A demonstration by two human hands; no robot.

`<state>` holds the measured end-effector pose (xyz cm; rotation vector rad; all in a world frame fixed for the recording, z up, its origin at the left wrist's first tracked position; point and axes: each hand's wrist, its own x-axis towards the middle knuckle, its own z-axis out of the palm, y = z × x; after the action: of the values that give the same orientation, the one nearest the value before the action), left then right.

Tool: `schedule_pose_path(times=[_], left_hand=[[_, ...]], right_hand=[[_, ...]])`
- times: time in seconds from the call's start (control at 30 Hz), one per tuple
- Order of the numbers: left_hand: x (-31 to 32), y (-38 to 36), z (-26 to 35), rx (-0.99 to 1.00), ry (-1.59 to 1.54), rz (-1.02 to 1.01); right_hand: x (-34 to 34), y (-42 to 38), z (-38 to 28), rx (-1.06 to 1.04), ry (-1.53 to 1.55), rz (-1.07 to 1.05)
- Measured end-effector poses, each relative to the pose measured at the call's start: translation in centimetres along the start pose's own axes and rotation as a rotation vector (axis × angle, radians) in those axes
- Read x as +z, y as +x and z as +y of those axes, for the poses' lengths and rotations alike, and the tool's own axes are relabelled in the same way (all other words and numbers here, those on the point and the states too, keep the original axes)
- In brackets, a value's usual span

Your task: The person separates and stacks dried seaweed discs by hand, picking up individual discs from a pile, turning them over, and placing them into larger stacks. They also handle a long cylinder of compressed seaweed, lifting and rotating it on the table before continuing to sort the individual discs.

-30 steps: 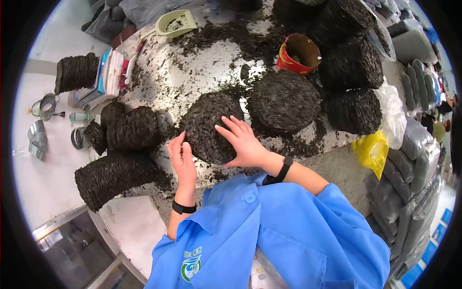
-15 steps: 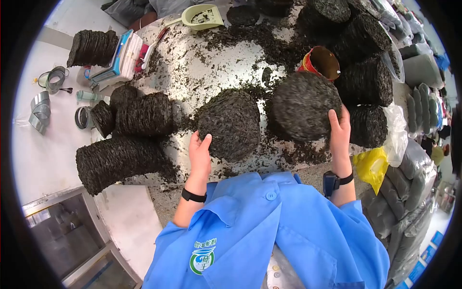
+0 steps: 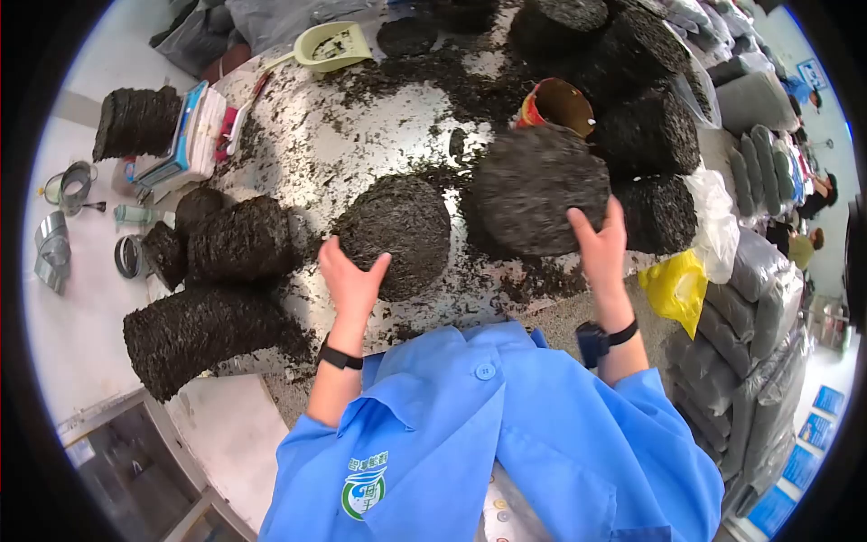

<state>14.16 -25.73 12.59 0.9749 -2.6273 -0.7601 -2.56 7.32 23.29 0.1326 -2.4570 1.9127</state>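
Note:
A round, dark dried seaweed cake (image 3: 543,188) is pinched at its right edge by my right hand (image 3: 600,242), thumb on top. It looks slightly blurred and lies over the front of a red and yellow can (image 3: 553,106). A second seaweed cake (image 3: 397,237) rests flat on the flake-strewn table (image 3: 348,113). At its lower left edge, my left hand (image 3: 350,282) has thumb and fingers spread wide, gripping nothing. Black bands circle both wrists, the right one carrying a small device.
Stacks of seaweed cakes (image 3: 203,336) lie at the left, with more stacks (image 3: 646,131) at the right. A pale dustpan (image 3: 334,47) sits at the back. A yellow bag (image 3: 675,289) hangs at the right edge, near piled packed bags (image 3: 736,348).
The whole scene has shifted left as the camera turned. My left thumb and fingers have spread wider beside the flat cake. My right hand still holds the other cake.

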Motion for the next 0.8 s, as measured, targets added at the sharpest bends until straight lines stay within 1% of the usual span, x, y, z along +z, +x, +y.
schedule_pose_path(times=[0.03, 0.1, 0.13, 0.17, 0.2, 0.23, 0.27, 0.3, 0.37, 0.4, 0.43, 0.5, 0.53, 0.57, 0.6, 0.63, 0.7, 0.77, 0.8], left_hand=[[0.0, -0.1, 0.1, -0.026, 0.074, -0.057], [-0.4, 0.0, 0.9, -0.034, 0.087, -0.049], [-0.1, -0.1, 0.9, -0.012, 0.091, 0.028], [-0.2, -0.2, 0.9, -0.01, 0.102, 0.021], [-0.3, 0.0, 1.1, -0.024, 0.073, 0.024], [-0.6, 0.2, 1.3, -0.037, 0.043, 0.027], [-0.9, 0.2, 1.4, 0.029, 0.005, 0.08], [-1.1, 0.3, 1.1, 0.032, 0.013, 0.08], [-1.8, 0.8, 0.7, 0.132, -0.108, 0.049], [-2.0, 0.7, 0.8, 0.032, -0.414, 0.007], [-1.3, 1.0, -1.3, -0.013, -0.527, -0.066], [-3.0, 0.7, 0.7, -0.402, -1.181, -0.182], [-2.0, 0.8, -1.0, -0.399, -1.186, -0.18], [0.0, 0.8, -4.2, -0.336, -1.043, -0.112], [1.1, 0.7, -6.0, -0.276, -0.899, -0.046], [0.7, 0.5, -5.0, -0.276, -0.904, -0.044], [-0.4, -0.3, -1.9, 0.106, 0.175, 0.204], [0.5, -0.3, -2.3, 0.066, 0.173, 0.183], [0.5, -0.2, -2.1, -0.056, 0.106, 0.026]], right_hand=[[-0.1, 0.5, 1.5, -0.148, -0.073, 0.157], [1.6, -1.5, -0.2, -0.414, -0.537, -0.016], [3.7, -3.2, 0.3, -0.418, -0.494, -0.271], [6.3, -4.7, 0.2, -0.27, -0.448, -0.575], [9.0, -6.0, 1.2, -0.396, -0.343, -0.746], [11.6, -7.4, 2.2, -0.471, -0.49, -0.823], [13.6, -8.4, 4.3, -0.498, -0.554, -0.881], [15.3, -8.9, 6.4, -0.523, -0.618, -0.888], [16.5, -8.4, 6.5, -0.539, -0.688, -0.861], [16.5, -8.2, 6.5, -0.503, -0.651, -0.869], [16.5, -7.8, 6.4, -0.477, -0.58, -0.886], [15.9, -6.9, 5.8, -0.443, -0.386, -0.913], [15.7, -6.3, 6.1, -0.447, -0.389, -0.912], [15.5, -5.8, 6.6, -0.494, -0.302, -0.888], [15.2, -5.5, 6.9, -0.538, -0.215, -0.864], [14.3, -5.3, 5.2, -0.541, -0.219, -0.866], [11.5, -5.2, 0.2, -0.07, -0.011, -0.527], [7.3, -4.2, 0.7, 0.022, -0.095, -0.193], [5.3, -3.2, 0.3, 0.108, 0.114, -0.116]])
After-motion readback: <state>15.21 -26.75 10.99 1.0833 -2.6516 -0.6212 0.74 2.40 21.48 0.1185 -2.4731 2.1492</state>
